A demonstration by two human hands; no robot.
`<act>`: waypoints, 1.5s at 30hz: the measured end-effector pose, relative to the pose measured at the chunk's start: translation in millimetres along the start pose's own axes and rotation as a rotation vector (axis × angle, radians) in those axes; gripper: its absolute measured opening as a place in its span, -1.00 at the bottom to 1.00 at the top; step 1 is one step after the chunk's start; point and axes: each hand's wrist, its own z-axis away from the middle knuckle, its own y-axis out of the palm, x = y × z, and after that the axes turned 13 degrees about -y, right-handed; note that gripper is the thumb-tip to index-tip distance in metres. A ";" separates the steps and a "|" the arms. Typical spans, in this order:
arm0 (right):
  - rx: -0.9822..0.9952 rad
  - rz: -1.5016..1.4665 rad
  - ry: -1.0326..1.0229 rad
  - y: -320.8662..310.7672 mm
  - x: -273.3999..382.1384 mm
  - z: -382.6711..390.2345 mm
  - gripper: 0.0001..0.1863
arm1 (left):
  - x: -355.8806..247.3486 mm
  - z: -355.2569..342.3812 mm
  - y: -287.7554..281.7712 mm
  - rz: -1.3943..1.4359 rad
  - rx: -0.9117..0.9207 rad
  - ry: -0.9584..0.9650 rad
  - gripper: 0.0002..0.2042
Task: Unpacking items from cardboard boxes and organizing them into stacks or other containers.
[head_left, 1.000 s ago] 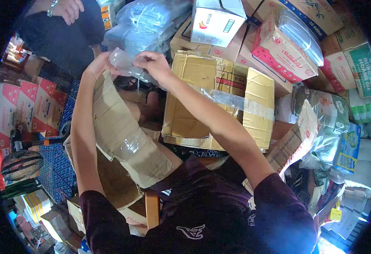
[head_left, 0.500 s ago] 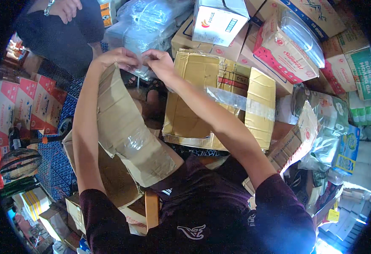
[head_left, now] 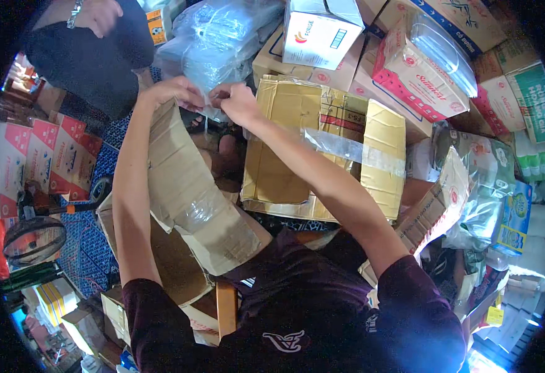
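My left hand (head_left: 177,94) and my right hand (head_left: 234,102) meet above the cardboard, their fingers closed on a small piece of clear plastic (head_left: 208,107); its exact shape is hard to make out. Below my left hand a torn, folded cardboard piece (head_left: 182,180) leans over my lap, with clear tape on it. To the right, beneath my right forearm, lies a flattened tan cardboard box (head_left: 275,149) with a strip of clear tape across it. A pile of clear plastic bags (head_left: 204,37) is just beyond my hands.
Another person's hand (head_left: 98,18) and dark-clothed leg (head_left: 86,68) are at upper left. Stacked cartons (head_left: 421,68) and a white box (head_left: 321,34) stand at upper right. Red-and-white cartons (head_left: 33,161) and a round wire fan (head_left: 33,239) are at left, on a blue patterned mat (head_left: 80,255).
My hands have drawn closer together and moved slightly lower, and the plastic piece that was spread between them now looks narrower and is more hidden by my fingers.
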 end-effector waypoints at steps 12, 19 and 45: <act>0.104 0.395 0.007 15.9 -36.5 -6.2 -0.81 | 24.0 -4.1 -23.0 -0.095 -0.007 -0.100 -0.80; 0.450 0.666 -0.016 -0.3 -19.8 -5.8 -0.79 | 54.8 -4.5 -37.8 -0.267 -0.176 -0.033 -0.81; 0.709 0.621 -0.231 -16.2 -30.3 -19.0 -0.54 | 111.5 -7.4 -60.4 -0.636 -0.958 -0.671 -0.56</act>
